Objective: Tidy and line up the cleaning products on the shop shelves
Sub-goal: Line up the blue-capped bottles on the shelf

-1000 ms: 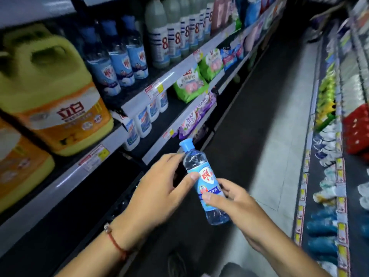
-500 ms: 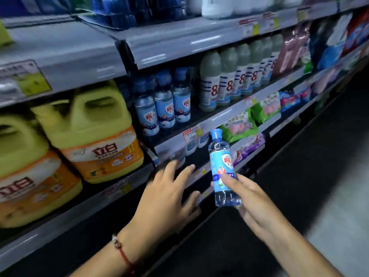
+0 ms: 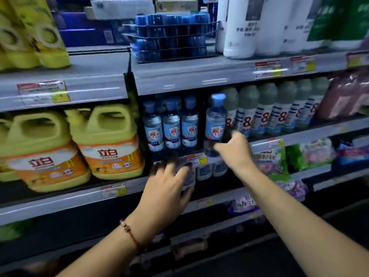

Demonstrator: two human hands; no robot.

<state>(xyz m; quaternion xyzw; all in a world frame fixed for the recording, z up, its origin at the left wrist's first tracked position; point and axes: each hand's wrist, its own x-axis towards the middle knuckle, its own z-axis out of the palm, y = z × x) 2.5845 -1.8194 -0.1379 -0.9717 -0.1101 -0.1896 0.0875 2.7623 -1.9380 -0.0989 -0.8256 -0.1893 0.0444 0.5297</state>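
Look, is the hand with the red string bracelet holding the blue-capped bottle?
No, the blue-capped bottle is held by the right hand, while the braceleted left hand reaches toward small bottles on the lower shelf.

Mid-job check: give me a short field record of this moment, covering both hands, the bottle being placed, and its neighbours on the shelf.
right hand: grips the lower part of the blue-capped bottle
bottle position: upright at the middle shelf front, in the gap between the three matching bottles and the grey-capped bottles
left hand: fingers spread, reaching toward the small bottles one shelf down; contact unclear
left neighbours: yellow jugs
release: not yet, bottle in grip
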